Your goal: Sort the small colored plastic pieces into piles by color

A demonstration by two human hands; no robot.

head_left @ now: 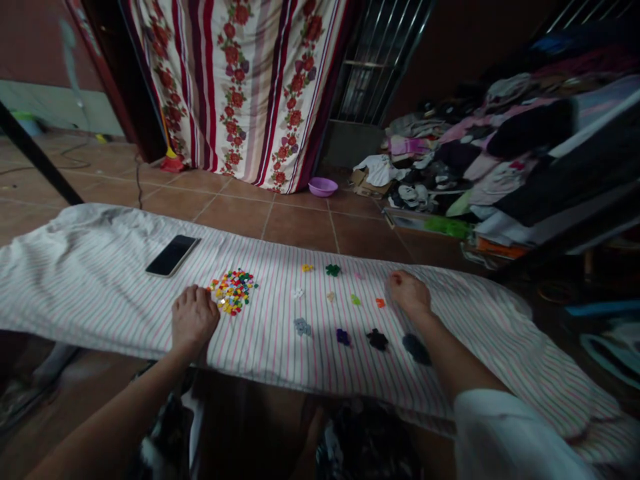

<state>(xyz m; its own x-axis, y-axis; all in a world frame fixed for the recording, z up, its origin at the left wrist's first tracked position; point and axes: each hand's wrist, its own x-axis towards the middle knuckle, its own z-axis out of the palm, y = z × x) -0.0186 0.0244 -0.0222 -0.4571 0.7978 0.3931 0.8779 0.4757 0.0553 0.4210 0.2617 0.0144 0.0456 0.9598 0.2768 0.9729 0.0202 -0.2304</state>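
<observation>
My left hand [195, 319] lies on the striped cloth with its fingers down, touching the left edge of a mixed heap of small coloured pieces [233, 291]. Over the right part of the cloth, my right hand [411, 293] has its fingers pinched together; what they hold is too blurred to name. A faint see-through strip runs from them toward a dark clump [416, 349] by my forearm. Small sorted piles lie between the hands: yellow [307, 268], dark green [333, 270], white [299, 293], beige [331, 297], lime [355, 299], orange [380, 303], grey [302, 327], purple [343, 337] and black [377, 339].
A phone [173, 255] lies on the striped cloth [100, 267] at the left. Beyond are a floral curtain [255, 87], a purple basin [323, 187] and a red-headed broom [172, 161]. Heaped clothes [480, 133] stand at the back right.
</observation>
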